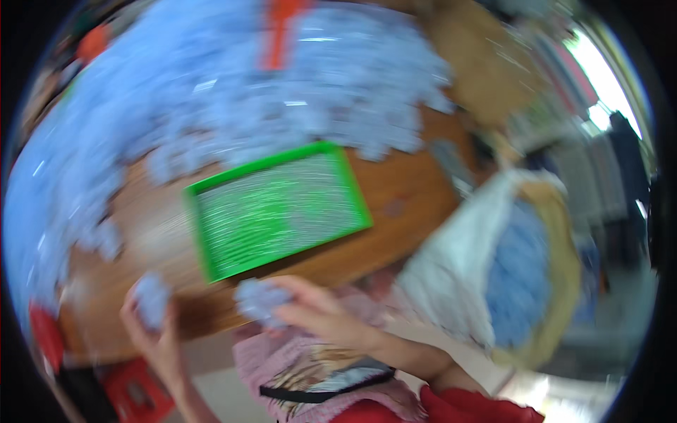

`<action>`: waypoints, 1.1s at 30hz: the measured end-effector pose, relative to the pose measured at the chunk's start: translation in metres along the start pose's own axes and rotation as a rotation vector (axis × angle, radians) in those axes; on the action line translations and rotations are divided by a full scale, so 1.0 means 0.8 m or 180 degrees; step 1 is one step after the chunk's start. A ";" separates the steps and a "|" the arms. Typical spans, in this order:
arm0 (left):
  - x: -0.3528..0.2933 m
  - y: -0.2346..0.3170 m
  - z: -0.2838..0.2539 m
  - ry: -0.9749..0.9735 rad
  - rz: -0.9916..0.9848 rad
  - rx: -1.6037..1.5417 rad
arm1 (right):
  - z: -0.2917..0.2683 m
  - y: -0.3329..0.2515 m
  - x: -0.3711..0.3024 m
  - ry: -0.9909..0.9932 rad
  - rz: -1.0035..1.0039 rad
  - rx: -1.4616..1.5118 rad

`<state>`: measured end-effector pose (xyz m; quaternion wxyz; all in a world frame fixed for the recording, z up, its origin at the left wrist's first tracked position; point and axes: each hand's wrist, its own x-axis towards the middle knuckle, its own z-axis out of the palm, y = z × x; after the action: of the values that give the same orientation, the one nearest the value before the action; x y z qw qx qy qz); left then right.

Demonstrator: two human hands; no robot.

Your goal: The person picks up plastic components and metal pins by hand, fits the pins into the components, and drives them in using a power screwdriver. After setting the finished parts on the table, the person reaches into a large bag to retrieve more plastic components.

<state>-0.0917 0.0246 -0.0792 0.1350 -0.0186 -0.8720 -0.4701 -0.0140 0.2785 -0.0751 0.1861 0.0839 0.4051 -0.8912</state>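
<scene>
Gripping a pale-blue piece (151,299) in left hand (158,338), a second piece (257,301) in right hand (312,308). Nearer with right hand to green tray (282,250), just beyond on worktop (416,211), slanting away rightward along its long axis.

Place: workshop, seemingly, through blur | wooden worktable (407,185) | heap of bluish pieces (211,92) | green tray (352,187) | stuffed sack (458,261)

Plenty of blur right across this view, and not one word, label, number or sign can be read anywhere!
</scene>
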 end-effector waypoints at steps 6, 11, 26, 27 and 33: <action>-0.046 0.161 0.071 -0.1366 -0.0272 -0.2035 | 0.006 -0.070 -0.094 0.1369 -0.1727 -0.3006; -0.068 0.276 0.147 -0.3120 -0.0721 -0.3146 | 0.000 -0.114 -0.224 0.4042 -0.2602 -0.4704; -0.125 0.400 0.225 -0.5225 0.0174 -0.3085 | -0.017 -0.102 -0.274 0.4121 -0.7145 -0.3563; -0.088 0.453 0.253 -0.4813 0.0324 -0.3135 | -0.007 -0.111 -0.230 0.3439 -0.7529 -0.2763; -0.063 0.393 0.176 -0.2869 0.1216 -0.3402 | 0.036 -0.105 -0.170 0.1573 -0.6405 -0.0931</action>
<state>-0.0242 0.3211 0.0909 -0.1854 -0.4261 -0.4755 -0.7470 0.0773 0.3435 0.0425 -0.7212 -0.1356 0.4185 -0.5351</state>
